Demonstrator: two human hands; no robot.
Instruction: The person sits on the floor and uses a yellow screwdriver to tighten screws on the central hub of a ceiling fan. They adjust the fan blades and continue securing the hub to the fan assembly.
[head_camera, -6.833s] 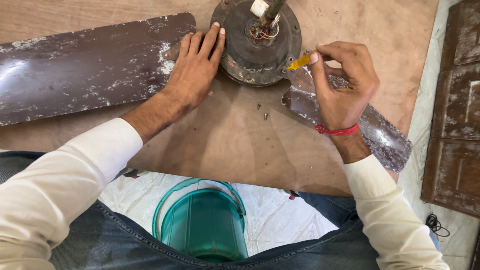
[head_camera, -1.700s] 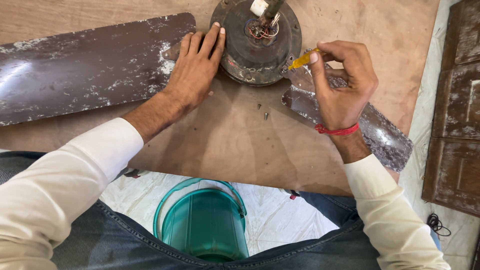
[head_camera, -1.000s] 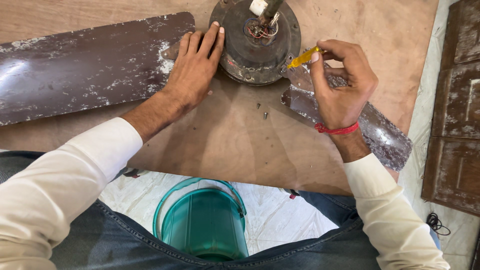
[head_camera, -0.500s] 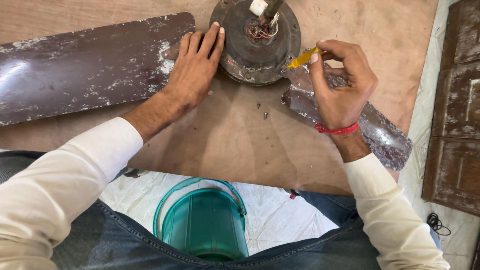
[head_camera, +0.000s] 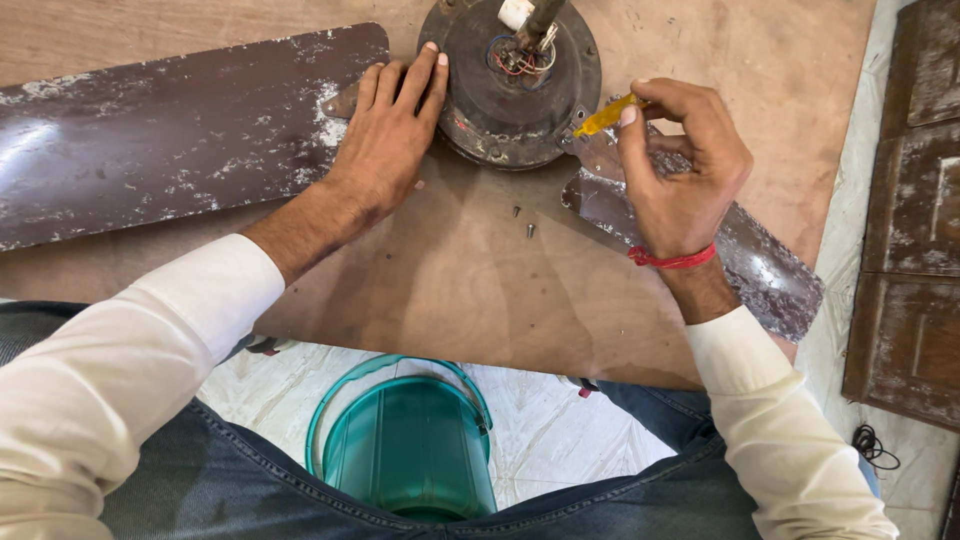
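On the brown plywood board (head_camera: 480, 300) lies a dark, round, rusty metal ceiling-fan motor housing (head_camera: 520, 85), with a tangle of red, blue and white wires (head_camera: 520, 60) showing at its centre around a stub of shaft. The right hand (head_camera: 680, 180) is closed around a yellow-handled screwdriver (head_camera: 605, 117), pinching it between thumb and fingers, with the tip set at the right rim of the housing where a blade bracket meets it. The left hand (head_camera: 390, 140) lies flat and spread, fingers pressing the left edge of the housing and the root of the long, dark brown, paint-flaked fan blade (head_camera: 170, 140) that stretches away to the left.

As a judgement of progress: two small loose screws (head_camera: 523, 220) lie on the board just near of the housing, so some fasteners seem to be out already. The left blade looks attached at its root, though the hand hides the joint. A second brown blade (head_camera: 760, 270) runs to the near right under the right hand; whether it is free or fixed cannot be told. More dark blades or panels (head_camera: 915, 200) rest on the floor at the far right. The work appears partly done, with the screw at the right rim in hand.

One container shows: a green translucent plastic bucket (head_camera: 410, 460) with a hoop handle, standing on the pale tiled floor (head_camera: 560, 430) between the person's knees. Nothing can be made out inside it.
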